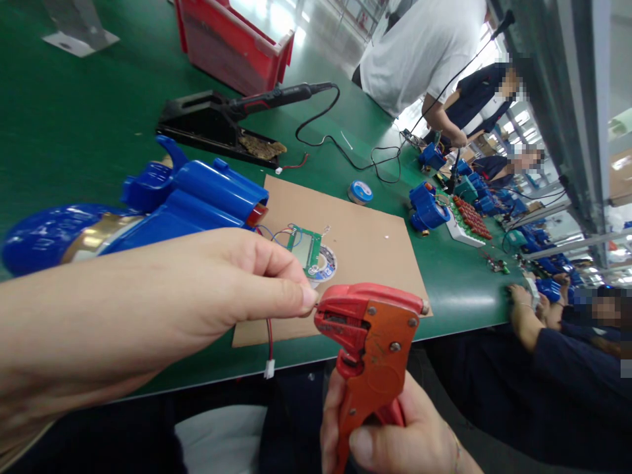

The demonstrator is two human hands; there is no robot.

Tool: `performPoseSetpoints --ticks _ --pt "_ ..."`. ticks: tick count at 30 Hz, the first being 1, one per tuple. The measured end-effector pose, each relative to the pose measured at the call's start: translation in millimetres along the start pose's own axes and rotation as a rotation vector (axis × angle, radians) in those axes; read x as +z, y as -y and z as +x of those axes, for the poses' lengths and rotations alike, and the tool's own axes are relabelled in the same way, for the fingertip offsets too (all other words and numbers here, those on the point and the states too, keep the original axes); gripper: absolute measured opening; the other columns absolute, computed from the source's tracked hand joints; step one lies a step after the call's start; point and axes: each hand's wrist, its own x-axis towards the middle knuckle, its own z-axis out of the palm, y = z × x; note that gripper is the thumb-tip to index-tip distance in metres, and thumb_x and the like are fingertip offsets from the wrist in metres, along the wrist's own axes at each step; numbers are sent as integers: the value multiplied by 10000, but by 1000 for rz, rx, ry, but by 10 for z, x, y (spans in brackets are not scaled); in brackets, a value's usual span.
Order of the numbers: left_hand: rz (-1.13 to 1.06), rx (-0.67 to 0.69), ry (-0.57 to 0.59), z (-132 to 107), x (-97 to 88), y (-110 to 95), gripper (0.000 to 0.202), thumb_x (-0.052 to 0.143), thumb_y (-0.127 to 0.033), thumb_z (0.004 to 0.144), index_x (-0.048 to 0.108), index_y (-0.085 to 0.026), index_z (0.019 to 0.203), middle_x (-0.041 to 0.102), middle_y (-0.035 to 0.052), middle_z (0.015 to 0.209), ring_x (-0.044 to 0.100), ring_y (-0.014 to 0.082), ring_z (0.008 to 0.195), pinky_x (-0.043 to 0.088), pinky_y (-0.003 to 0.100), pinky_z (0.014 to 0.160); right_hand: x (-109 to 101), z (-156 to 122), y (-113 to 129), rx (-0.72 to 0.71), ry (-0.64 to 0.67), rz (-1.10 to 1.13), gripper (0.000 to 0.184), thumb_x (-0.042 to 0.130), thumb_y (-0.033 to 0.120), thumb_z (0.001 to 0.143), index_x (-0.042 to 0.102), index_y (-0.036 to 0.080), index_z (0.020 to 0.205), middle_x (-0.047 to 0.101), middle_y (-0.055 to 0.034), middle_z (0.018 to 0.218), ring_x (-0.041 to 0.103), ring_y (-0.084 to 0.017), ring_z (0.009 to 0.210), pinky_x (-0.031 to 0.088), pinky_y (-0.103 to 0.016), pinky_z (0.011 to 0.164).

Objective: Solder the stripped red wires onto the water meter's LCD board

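My right hand (390, 428) is wrapped round the handles of a red and orange wire stripper (382, 349), its jaws pointing left. At those jaws my left hand (266, 276) pinches a thin wire, mostly hidden by the fingers. A red and black lead (269, 339) with a white connector (269, 368) hangs below the left hand over the table edge. Behind the hand lies a green circuit board (306, 247) with a display, partly over a round blue and white piece (326, 263). Thin wires run from the board toward a blue meter-like housing (212, 191) at left.
A brown cardboard sheet (365, 243) lies on the green table (64, 131). Behind are a soldering iron (276, 99) in its black stand (197, 125), a red bin (232, 46) and a blue tape roll (360, 191). Co-workers and several blue housings (428, 207) line the right.
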Motion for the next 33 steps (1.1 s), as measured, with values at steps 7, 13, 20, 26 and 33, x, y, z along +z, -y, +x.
performPoseSetpoints --ticks 7,13,20,26,33 --pt "57 61 26 67 -95 132 429 750 -647 744 757 -220 775 688 9 750 614 187 678 504 237 599 3 -12 -35 -13 4 9 335 812 232 813 688 164 1116 702 -59 916 688 -109 800 539 -213 737" --pt "66 60 73 49 -107 135 444 789 -646 717 759 -205 758 664 4 698 547 139 595 452 201 528 2 -11 -56 -27 28 -112 283 779 294 842 663 176 1071 663 -41 879 596 -94 740 467 -226 708" --pt "72 52 70 27 -44 66 473 804 -652 701 767 -187 776 644 -6 673 536 125 617 424 167 535 -37 -61 -86 1 -66 -444 327 688 481 878 609 187 996 584 -37 844 490 -138 727 414 -314 703" --pt "27 20 64 2 -22 -3 516 827 -687 635 766 -186 743 623 -6 625 514 119 580 402 154 503 -39 -18 -77 -55 -52 -550 280 654 467 892 594 202 959 578 -48 868 502 -161 761 441 -351 739" --pt "9 49 18 -17 30 -71 458 831 -640 609 739 -194 664 598 -4 605 481 124 568 371 164 482 0 60 -154 -130 -51 -507 296 632 496 894 545 216 935 527 -31 810 471 -141 694 408 -304 607"
